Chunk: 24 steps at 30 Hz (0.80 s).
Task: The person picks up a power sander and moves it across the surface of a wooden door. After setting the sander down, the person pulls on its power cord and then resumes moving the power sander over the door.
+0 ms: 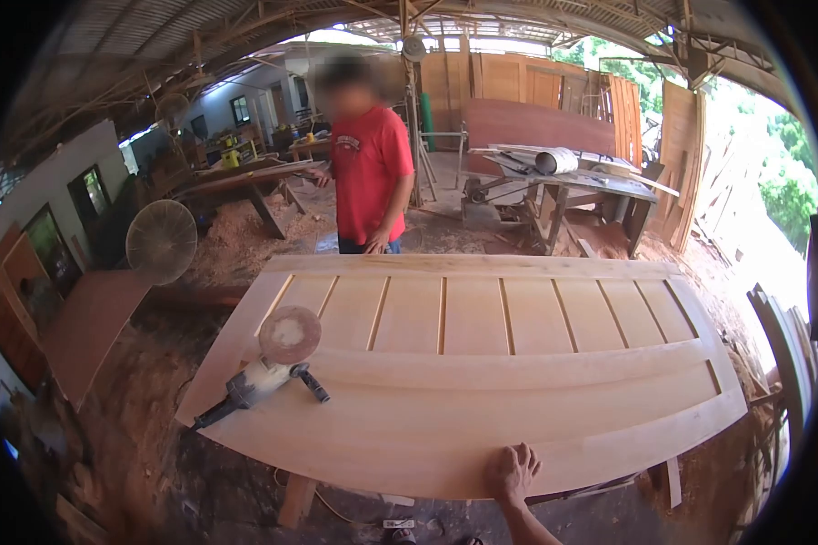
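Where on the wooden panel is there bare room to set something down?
The wooden panel is bare between the power tool and the right end, beyond the right hand, and on the grooved boards right of the disc. It is crowded under the tool and the hand.

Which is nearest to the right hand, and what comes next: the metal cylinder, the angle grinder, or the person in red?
1. Angle grinder, left, on the door.
2. Person in red, beyond the door.
3. Metal cylinder, farther back, right.
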Each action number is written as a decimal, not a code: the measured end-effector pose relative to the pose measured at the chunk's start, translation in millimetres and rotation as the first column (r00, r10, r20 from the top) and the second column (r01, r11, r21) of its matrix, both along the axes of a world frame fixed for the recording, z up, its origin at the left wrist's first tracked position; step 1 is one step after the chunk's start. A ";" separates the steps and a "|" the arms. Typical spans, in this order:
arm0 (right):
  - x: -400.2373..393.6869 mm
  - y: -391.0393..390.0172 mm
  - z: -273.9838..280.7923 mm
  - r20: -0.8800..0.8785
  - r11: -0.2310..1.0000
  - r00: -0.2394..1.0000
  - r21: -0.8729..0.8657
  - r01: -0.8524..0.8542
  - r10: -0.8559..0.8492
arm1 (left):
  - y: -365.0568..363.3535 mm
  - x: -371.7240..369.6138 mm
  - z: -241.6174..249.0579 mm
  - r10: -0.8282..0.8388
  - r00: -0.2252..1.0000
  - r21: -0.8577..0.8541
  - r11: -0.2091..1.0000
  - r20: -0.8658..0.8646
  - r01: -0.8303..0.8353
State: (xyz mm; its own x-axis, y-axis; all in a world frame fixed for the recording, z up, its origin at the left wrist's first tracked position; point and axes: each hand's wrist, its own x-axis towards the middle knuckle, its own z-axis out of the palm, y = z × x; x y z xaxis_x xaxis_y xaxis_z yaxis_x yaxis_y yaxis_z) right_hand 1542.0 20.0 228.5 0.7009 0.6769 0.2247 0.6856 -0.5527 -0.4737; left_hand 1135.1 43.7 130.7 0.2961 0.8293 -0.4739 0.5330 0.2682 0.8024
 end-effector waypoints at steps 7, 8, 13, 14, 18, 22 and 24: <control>3.0 0.4 -10.7 -0.053 0.999 0.999 -0.035 -0.011 0.009 | -24.0 -24.1 -89.7 0.039 0.994 0.020 0.999 0.106 -0.041; 2.9 0.5 -9.0 -0.056 0.999 0.998 -0.045 -0.007 0.004 | -21.7 -25.1 -93.2 0.019 0.990 0.069 0.997 0.137 -0.029; -0.1 0.5 -2.8 -0.030 0.998 0.999 -0.056 -0.021 0.019 | 12.4 -5.5 26.6 -0.103 0.995 0.308 0.947 0.005 0.096; 0.4 -0.3 -2.2 -0.026 0.998 0.999 -0.052 -0.026 0.025 | 17.3 -9.6 34.3 -0.087 0.995 0.291 0.952 -0.057 0.100; 2.8 -0.6 -8.9 0.004 0.999 1.000 -0.014 -0.029 0.029 | 34.9 -7.0 84.6 -0.118 0.984 0.295 0.943 -0.135 0.153; -0.1 -1.4 -9.0 0.110 0.999 0.994 0.023 -0.022 0.020 | 45.5 6.9 129.7 -0.163 0.975 0.327 0.923 -0.149 0.205; 1.0 1.3 -10.1 0.171 0.998 0.985 0.053 -0.032 0.023 | 54.8 15.5 142.0 -0.166 0.984 0.390 0.903 -0.065 0.178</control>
State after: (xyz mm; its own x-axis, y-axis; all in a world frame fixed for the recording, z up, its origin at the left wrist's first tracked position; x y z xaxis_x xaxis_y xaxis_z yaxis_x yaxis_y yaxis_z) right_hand 1542.9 21.3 218.4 0.6306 0.6786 0.3767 0.7734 -0.5090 -0.3777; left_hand 1150.6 98.5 272.7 0.4418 0.8874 -0.1314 0.5678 -0.1633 0.8068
